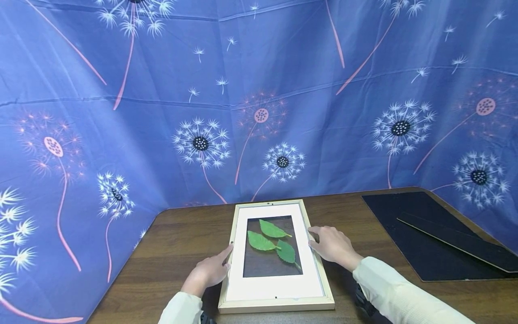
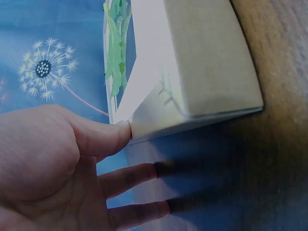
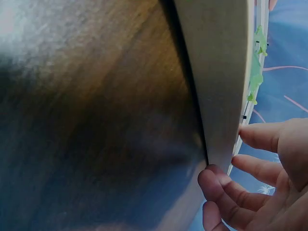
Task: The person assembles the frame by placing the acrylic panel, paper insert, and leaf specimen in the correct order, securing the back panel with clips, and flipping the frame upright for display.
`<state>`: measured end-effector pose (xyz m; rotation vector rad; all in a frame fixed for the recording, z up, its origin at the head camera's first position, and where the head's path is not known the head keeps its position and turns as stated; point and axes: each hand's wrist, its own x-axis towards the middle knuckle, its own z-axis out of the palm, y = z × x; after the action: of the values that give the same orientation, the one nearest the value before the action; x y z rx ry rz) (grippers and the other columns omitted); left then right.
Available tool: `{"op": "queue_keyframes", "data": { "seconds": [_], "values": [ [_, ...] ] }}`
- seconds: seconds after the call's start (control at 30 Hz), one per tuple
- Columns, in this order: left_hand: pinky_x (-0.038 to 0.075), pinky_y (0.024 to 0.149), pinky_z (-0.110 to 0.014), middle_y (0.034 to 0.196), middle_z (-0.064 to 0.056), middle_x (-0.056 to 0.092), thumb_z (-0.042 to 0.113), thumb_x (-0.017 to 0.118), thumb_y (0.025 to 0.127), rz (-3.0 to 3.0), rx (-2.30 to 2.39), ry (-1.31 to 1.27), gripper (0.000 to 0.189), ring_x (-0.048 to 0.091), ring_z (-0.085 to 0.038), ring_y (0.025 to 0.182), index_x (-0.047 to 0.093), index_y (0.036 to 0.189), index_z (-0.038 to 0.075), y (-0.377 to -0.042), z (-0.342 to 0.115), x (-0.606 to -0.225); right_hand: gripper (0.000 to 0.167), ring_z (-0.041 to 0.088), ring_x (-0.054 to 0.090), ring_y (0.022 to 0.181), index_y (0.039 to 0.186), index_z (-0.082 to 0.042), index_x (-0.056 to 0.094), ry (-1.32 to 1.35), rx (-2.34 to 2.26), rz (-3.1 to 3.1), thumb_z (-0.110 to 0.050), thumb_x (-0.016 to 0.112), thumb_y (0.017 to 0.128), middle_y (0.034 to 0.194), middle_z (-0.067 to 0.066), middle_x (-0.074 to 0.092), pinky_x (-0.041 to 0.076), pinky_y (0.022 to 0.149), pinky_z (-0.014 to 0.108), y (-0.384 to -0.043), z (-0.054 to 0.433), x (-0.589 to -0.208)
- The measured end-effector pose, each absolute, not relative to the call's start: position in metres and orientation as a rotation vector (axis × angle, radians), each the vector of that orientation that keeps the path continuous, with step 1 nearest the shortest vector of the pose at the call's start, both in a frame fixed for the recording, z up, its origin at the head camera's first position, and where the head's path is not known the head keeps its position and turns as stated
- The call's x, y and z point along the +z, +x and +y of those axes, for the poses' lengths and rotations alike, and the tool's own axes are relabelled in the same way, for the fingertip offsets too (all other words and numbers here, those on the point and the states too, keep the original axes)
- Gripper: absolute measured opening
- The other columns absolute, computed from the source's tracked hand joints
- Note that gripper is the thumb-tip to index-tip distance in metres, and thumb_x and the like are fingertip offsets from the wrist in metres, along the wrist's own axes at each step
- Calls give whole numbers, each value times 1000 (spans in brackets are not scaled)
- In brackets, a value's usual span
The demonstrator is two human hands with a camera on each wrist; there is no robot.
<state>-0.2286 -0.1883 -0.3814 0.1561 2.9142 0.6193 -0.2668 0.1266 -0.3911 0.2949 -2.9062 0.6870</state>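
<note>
A pale wooden picture frame (image 1: 279, 307) lies face up in front of me, slightly tilted from straight. Inside its white mat (image 1: 283, 288) a dark window shows three green leaves, one at the top (image 1: 272, 228), one at left (image 1: 260, 241) and one at lower right (image 1: 286, 251). My left hand (image 1: 208, 272) touches the left rail; in the left wrist view its thumb (image 2: 108, 139) presses the upper edge while the other fingers stretch out beside the frame. Along the opposite rail, my right hand (image 1: 332, 244) rests fingertips (image 3: 248, 134) on the rim, its lower fingers bent near the frame's side.
On the right of the brown wooden table (image 1: 174, 243) lies a black board (image 1: 392, 220), with a narrower black panel (image 1: 453, 238) slanting across it. A blue dandelion-print cloth (image 1: 323, 135) hangs behind the table and along its sides.
</note>
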Motion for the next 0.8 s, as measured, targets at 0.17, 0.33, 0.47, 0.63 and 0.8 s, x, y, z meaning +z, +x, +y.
{"op": "queue_keyframes", "data": {
  "seconds": [0.17,0.33,0.47,0.63,0.8],
  "values": [
    [35,108,-68,138,-32,56,12,53,102,2920,617,168,51,51,-56,127,44,151,2,-227,-185,-380,40,8,21,46,132,-1,66,269,701,-2924,-16,68,95,65,2,54,19,41,21,-266,127,-393],
    [36,108,-67,137,-32,57,11,52,102,2911,633,153,51,51,-55,127,44,151,1,-227,-183,-378,40,7,19,44,133,-2,66,247,694,-2937,-15,65,95,48,-5,32,16,40,20,-266,127,-394],
    [34,108,-68,140,-35,53,10,50,102,2892,664,138,51,49,-56,129,43,152,1,-226,-179,-377,40,7,19,43,133,-2,66,242,687,-2942,-14,64,94,48,-5,31,16,39,20,-266,128,-394],
    [30,109,-72,140,-44,45,9,49,102,2875,694,144,52,42,-61,131,41,152,0,-226,-174,-380,40,6,19,43,133,1,65,233,665,-2945,-12,64,94,48,-5,32,16,39,19,-266,132,-394],
    [27,108,-75,140,-48,41,11,48,103,2871,706,125,52,38,-65,131,40,154,2,-226,-167,-383,40,6,18,42,133,1,65,218,673,-2958,-11,64,94,46,-5,32,16,38,19,-264,139,-393]
  ]
}}
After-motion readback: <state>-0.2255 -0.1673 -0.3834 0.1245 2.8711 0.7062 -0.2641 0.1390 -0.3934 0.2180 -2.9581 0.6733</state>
